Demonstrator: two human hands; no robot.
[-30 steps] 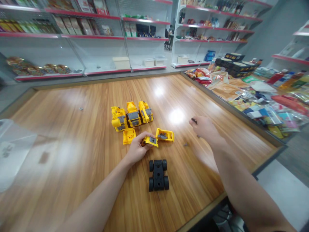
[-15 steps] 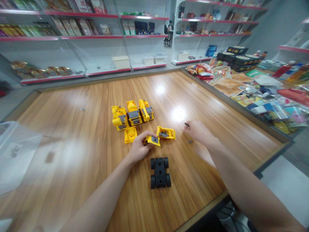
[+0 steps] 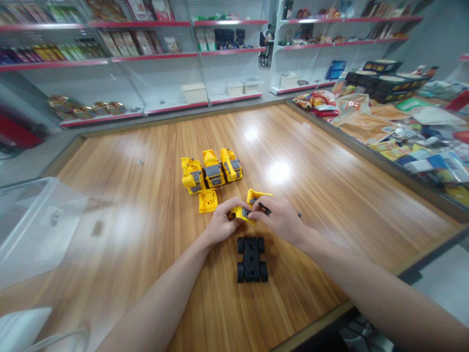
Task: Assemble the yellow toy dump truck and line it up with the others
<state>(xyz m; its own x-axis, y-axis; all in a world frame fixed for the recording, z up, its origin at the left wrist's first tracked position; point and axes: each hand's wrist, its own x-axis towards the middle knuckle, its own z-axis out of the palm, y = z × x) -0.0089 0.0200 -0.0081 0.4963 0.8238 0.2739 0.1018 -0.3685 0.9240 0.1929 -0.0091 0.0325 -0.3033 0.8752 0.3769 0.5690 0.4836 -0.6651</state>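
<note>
My left hand [image 3: 223, 221] is closed around a yellow and grey toy truck cab [image 3: 239, 213]. Against the cab's right side, my right hand [image 3: 280, 217] pinches a small black piece [image 3: 264, 208] whose exact kind I cannot make out. Partly hidden behind my right hand lies a yellow truck bed [image 3: 252, 194]. Nearer to me, a black toy chassis [image 3: 251, 259] with wheels rests on the table. A square yellow toy part [image 3: 208, 201] lies left of the cab. Behind it, yellow toy trucks [image 3: 213, 168] stand side by side.
A clear plastic bin [image 3: 40, 225] stands on the left of the wooden table [image 3: 154, 195]. Packaged goods [image 3: 370, 122] are heaped beyond the right edge. A small grey piece [image 3: 299, 215] lies just past my right hand. Stocked shelves [image 3: 157, 56] line the back.
My right hand has moved left with the black piece and now meets the cab held in my left hand. The whole view has shifted slightly.
</note>
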